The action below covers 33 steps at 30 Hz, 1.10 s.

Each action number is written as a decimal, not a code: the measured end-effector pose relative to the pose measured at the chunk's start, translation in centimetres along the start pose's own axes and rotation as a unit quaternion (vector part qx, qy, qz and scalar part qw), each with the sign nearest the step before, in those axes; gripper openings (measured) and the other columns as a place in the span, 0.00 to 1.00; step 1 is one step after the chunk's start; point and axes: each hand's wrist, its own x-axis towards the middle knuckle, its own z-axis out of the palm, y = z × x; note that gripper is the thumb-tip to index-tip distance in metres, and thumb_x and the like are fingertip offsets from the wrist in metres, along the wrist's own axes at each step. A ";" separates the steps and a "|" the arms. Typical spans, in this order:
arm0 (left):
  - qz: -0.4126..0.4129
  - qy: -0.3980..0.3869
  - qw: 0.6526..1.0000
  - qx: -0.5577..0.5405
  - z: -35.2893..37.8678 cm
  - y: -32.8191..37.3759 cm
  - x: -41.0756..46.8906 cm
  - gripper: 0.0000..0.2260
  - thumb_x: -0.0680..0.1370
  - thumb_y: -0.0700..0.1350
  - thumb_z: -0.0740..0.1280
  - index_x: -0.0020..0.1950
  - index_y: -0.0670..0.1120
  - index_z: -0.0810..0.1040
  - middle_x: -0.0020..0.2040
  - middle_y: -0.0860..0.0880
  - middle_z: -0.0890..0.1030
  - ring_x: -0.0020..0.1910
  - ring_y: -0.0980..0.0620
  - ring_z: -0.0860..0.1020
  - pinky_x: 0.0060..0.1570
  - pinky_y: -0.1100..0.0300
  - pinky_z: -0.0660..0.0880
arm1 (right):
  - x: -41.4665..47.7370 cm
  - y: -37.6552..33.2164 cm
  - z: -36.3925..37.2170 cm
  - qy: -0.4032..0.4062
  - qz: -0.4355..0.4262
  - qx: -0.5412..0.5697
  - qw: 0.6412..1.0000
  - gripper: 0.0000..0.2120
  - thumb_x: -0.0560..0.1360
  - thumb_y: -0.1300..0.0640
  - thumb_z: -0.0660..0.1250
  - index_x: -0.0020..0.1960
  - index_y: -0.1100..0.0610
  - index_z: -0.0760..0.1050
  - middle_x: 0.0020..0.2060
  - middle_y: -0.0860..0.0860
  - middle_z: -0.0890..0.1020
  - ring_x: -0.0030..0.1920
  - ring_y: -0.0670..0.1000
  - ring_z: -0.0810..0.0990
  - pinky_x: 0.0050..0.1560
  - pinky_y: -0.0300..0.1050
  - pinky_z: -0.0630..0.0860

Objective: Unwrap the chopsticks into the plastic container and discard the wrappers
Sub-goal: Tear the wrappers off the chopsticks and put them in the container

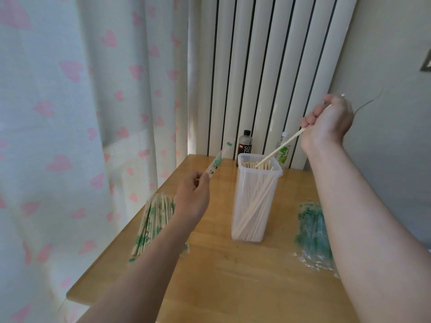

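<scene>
Right hand (326,122) fisted round pale wooden chopstick (279,148), tip in tall clear plastic container (238,194); left hand (192,194) pinching green-printed wrapper (215,162) near table's (233,276) far-left corner.

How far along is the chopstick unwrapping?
Roughly midway. Done: plastic container holds many bare chopsticks; loose wrappers piled right of it. In hand: right hand grips a bare pair, tips at the container mouth; left hand pinches its wrapper. Left: a stack of wrapped chopsticks by the left forearm, plus binning wrappers.
</scene>
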 end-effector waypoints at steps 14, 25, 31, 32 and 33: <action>-0.018 -0.032 0.999 -0.006 0.8 -0.8 -0.3 0.11 0.84 0.49 0.61 0.49 0.45 0.76 0.33 0.50 0.73 0.29 0.55 0.68 0.27 0.60 0.65 | -2.7 4.1 -2.5 -0.224 -0.028 -0.424 0.877 0.12 0.80 0.66 0.58 0.49 0.55 0.78 0.44 0.53 0.85 0.47 0.51 0.86 0.52 0.46 0.82; 0.026 -0.066 0.997 -0.029 3.4 1.3 -1.8 0.11 0.84 0.48 0.61 0.47 0.44 0.77 0.32 0.50 0.73 0.30 0.54 0.69 0.30 0.56 0.65 | -3.7 3.6 -6.3 -0.298 -0.107 -0.482 0.817 0.15 0.82 0.64 0.57 0.46 0.51 0.79 0.42 0.47 0.84 0.47 0.45 0.82 0.45 0.39 0.75; 0.064 -0.101 0.992 -0.036 5.9 3.1 -3.7 0.11 0.83 0.45 0.62 0.44 0.42 0.76 0.32 0.50 0.72 0.31 0.55 0.69 0.31 0.62 0.66 | -4.0 2.2 -10.0 -0.257 -0.071 -0.403 0.875 0.11 0.80 0.57 0.65 0.43 0.61 0.81 0.30 0.50 0.80 0.31 0.48 0.77 0.35 0.46 0.75; 0.067 -0.107 0.991 -0.040 6.6 3.3 -4.1 0.11 0.83 0.44 0.62 0.44 0.41 0.76 0.32 0.49 0.72 0.31 0.55 0.69 0.32 0.61 0.67 | -4.2 1.9 -10.7 -0.273 -0.043 -0.398 0.875 0.12 0.81 0.55 0.66 0.45 0.62 0.81 0.30 0.51 0.80 0.29 0.49 0.76 0.32 0.45 0.73; 0.068 -0.114 0.990 -0.041 7.4 3.5 -4.5 0.11 0.83 0.44 0.62 0.44 0.41 0.77 0.33 0.49 0.73 0.32 0.55 0.70 0.33 0.61 0.67 | -4.4 1.7 -11.5 -0.288 -0.017 -0.394 0.873 0.13 0.81 0.54 0.66 0.46 0.62 0.81 0.31 0.52 0.80 0.28 0.49 0.75 0.29 0.43 0.71</action>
